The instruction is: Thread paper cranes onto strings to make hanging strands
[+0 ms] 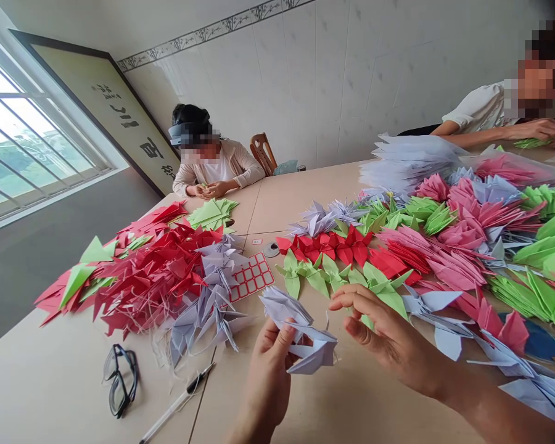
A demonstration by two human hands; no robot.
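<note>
My left hand (274, 370) is closed around several pale lavender folded-paper cranes (312, 354), pinched between thumb and fingers above the table. Just to the right, my right hand (388, 339) hovers with its fingers apart and nothing visible in them. A row of green paper cranes (330, 271) lies beyond my fingers, with a row of red paper cranes (326, 246) behind it. More lavender cranes (444, 320) lie beside my right forearm. Left of my left hand sits a heap of red paper cranes (157, 274) with loose white threads, edged by lavender ones (215, 296).
Black-framed glasses (120, 379) and a pen (178, 401) lie at the front left. A sheet of red-bordered labels (252, 277) lies mid-table. Pink folded papers (444, 253) and green ones (550, 246) are piled right. Two people sit across the table, their hands on green paper.
</note>
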